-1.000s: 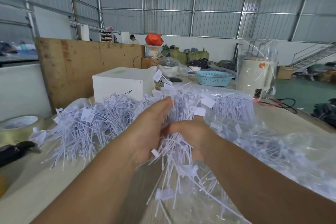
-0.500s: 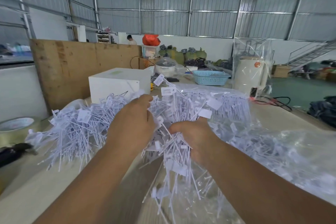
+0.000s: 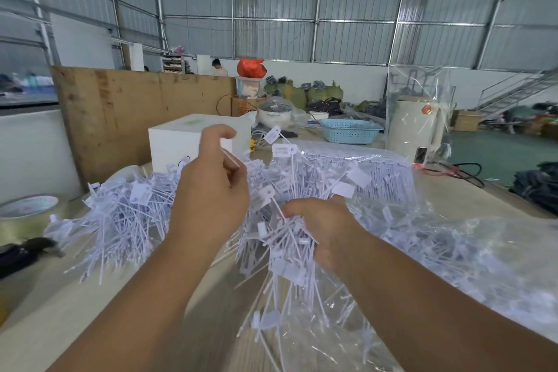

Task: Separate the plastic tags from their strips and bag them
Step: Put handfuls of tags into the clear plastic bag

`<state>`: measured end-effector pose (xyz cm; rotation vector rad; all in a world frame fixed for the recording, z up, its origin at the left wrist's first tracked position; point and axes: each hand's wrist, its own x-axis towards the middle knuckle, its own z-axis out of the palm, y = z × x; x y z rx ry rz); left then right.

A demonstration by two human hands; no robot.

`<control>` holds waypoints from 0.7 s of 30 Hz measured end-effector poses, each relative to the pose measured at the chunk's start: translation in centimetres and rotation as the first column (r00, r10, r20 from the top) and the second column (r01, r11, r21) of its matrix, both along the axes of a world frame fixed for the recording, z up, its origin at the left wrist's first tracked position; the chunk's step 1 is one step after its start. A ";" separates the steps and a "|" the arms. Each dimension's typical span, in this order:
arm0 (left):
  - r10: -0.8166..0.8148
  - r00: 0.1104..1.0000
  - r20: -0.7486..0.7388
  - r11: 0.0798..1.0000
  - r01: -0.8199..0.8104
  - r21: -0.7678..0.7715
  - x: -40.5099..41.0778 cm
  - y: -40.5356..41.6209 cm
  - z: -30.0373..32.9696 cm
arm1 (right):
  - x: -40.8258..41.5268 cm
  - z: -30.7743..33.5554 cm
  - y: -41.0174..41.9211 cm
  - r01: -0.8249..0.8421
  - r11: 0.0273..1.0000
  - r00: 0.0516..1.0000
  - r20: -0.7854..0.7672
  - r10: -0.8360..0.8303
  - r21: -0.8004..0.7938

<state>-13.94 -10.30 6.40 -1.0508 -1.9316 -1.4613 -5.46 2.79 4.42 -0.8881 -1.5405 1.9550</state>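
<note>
Right hand (image 3: 324, 231) grips the tag bundle (image 3: 290, 254) while left hand (image 3: 211, 190) pinches one stem (thin, flexible); pull straight away from the fingertips.

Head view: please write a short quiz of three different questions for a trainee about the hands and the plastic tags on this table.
1. True or false: the left hand is raised above the tag pile with a thin white strip in its grip.
2. Which hand holds the bundle of tags at the clear plastic bag? A) left B) right C) neither
3. Fill in: behind the pile stands a white ____.

Key: 1 true; 2 B, the right hand; 3 box.
</note>
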 end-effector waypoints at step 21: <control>-0.583 0.734 0.349 0.790 0.613 0.032 2.4 0.3 -4.7 | 1.3 0.1 0.9 -0.029 0.988 0.998 -0.054 0.021 -0.154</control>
